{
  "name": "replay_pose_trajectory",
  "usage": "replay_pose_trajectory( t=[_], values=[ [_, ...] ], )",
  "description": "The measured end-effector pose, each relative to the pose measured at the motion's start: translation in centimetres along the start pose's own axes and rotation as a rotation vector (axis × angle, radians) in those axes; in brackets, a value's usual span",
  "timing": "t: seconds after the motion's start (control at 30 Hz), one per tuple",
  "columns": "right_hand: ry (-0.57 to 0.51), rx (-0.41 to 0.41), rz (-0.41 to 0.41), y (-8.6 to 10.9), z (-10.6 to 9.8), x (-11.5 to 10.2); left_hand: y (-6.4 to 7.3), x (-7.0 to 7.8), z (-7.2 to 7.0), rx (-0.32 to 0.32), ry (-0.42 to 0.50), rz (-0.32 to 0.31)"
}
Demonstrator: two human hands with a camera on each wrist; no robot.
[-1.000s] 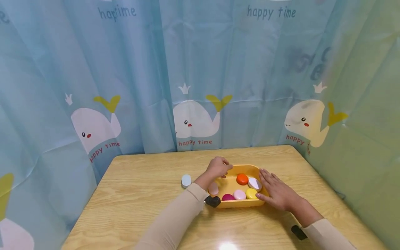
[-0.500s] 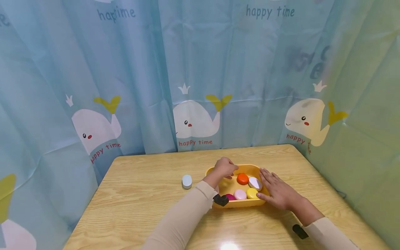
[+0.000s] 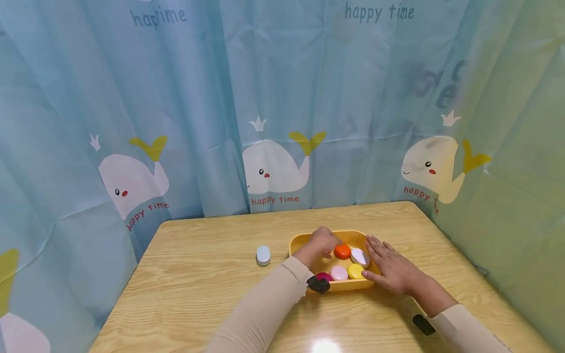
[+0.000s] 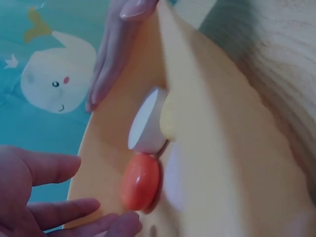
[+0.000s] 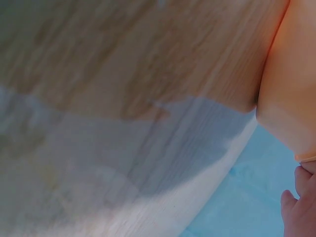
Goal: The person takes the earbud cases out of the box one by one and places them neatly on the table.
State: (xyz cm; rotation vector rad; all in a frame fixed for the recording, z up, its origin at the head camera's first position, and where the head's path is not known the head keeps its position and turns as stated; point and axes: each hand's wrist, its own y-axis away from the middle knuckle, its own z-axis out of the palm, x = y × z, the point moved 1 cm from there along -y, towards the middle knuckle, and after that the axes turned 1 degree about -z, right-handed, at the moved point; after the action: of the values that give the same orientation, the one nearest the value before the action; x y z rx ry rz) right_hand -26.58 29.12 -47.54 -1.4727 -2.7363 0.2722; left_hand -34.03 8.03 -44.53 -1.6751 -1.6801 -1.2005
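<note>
A yellow-orange tray [image 3: 298, 242] holds several smooth rounded pieces. My left hand [image 3: 324, 241] reaches into it from the left, fingertips right at an orange-red oval piece [image 3: 342, 251]. In the left wrist view the left hand's fingers [image 4: 54, 173] are spread beside that orange-red piece [image 4: 140, 181], not wrapped round it. My right hand [image 3: 394, 269] rests with straight fingers along the tray's right end. Inside the tray are also a white piece [image 3: 360, 257], a yellow one [image 3: 355, 271], a pink one [image 3: 339, 273] and a magenta one [image 3: 323, 277], partly hidden.
A pale blue rounded piece [image 3: 263, 255] stands on the wooden table [image 3: 198, 274], left of the tray. Blue curtains [image 3: 198, 98] with whales hang behind the table and at its sides. Black wrist cameras [image 3: 319, 284] sit at both cuffs.
My left hand has moved right inside the tray, from the far-left rim to the orange-red piece. The right hand stays in place at the tray's right end.
</note>
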Motion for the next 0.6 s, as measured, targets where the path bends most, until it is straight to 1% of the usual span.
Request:
replay_pose_trajectory(
  t=[0.1,0.3,0.6],
  values=[
    [-0.002,0.0,0.0,0.0,0.0,0.0,0.0,-0.2,0.5,-0.002,-0.036,0.014],
    [-0.008,-0.007,0.004,-0.1,0.0,-0.1,0.1,-0.5,1.4,0.005,-0.056,0.006],
    [-0.014,0.003,0.005,-0.1,-0.2,0.0,0.3,0.0,2.2,0.041,-0.099,-0.004]
  ],
)
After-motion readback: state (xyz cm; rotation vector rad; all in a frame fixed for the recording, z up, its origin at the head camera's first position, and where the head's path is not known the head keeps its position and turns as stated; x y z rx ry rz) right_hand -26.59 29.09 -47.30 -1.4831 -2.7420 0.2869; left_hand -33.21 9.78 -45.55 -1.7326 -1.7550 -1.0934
